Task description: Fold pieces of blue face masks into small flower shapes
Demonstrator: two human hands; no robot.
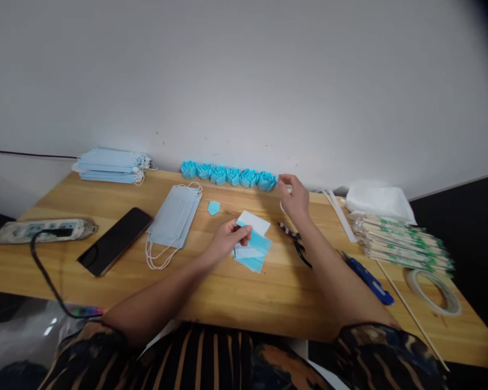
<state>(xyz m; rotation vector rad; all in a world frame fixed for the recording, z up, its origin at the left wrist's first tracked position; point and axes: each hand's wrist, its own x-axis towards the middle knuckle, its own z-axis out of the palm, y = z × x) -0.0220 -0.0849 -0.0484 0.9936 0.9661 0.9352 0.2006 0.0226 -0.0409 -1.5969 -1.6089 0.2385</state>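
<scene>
My left hand (pixel 230 237) is closed in a pinch on a white-and-blue piece of mask fabric (pixel 254 221). Beneath it lie more cut blue and white fabric pieces (pixel 252 261) on the wooden table. My right hand (pixel 294 199) is raised with curled fingers near the right end of a row of several folded blue fabric flowers (pixel 218 175); whatever its fingers hold, if anything, is hidden. Below that hand lie scissors (pixel 300 250), partly behind my forearm. One small blue cut piece with a pointed end (pixel 213 208) rests in front of the flowers.
Face masks (pixel 174 216) lie left of my left hand, with a mask stack (pixel 111 164) behind. Further left are a phone (pixel 116 241) and a power strip (pixel 44 231). On the right sit a blue utility knife (pixel 370 280), a tape roll (pixel 434 292), wrapped sticks (pixel 402 244) and a thin stick (pixel 412 316).
</scene>
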